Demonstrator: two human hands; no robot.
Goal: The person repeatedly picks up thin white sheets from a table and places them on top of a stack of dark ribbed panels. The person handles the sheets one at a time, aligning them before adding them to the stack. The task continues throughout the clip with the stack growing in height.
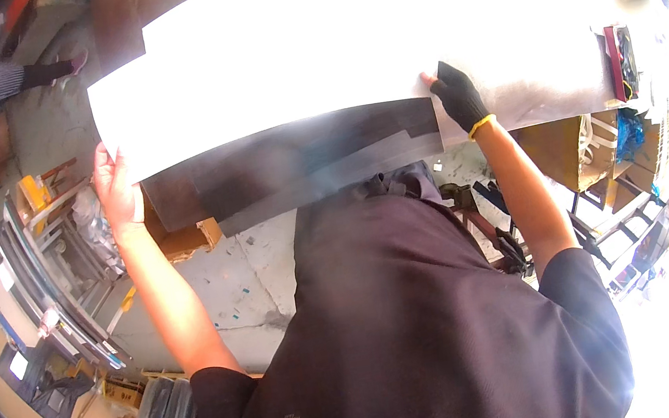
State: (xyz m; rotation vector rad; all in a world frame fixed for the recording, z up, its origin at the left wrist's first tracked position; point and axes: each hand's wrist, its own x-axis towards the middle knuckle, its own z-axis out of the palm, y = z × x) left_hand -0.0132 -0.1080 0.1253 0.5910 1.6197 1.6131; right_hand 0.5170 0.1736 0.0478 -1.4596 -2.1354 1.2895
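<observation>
A large white sheet (263,65), washed out by glare, stretches across the work surface in front of me. Its left end is pinched in my left hand (118,188), which is bare, with the thumb on top and the fingers at the edge. My right hand (460,97), in a black fingerless glove with a yellow cuff, grips the sheet's near edge on the right; the fingers beneath are hidden. Under the white sheet lie dark, glossy flat sheets (293,159), jutting out toward my body.
The metallic work surface (540,90) extends right, with a dark red-edged stack (615,65) at its end. A cardboard box (189,240) stands below on the left. Racks of long strips (55,291) stand further left. Another person's leg (46,74) shows at upper left.
</observation>
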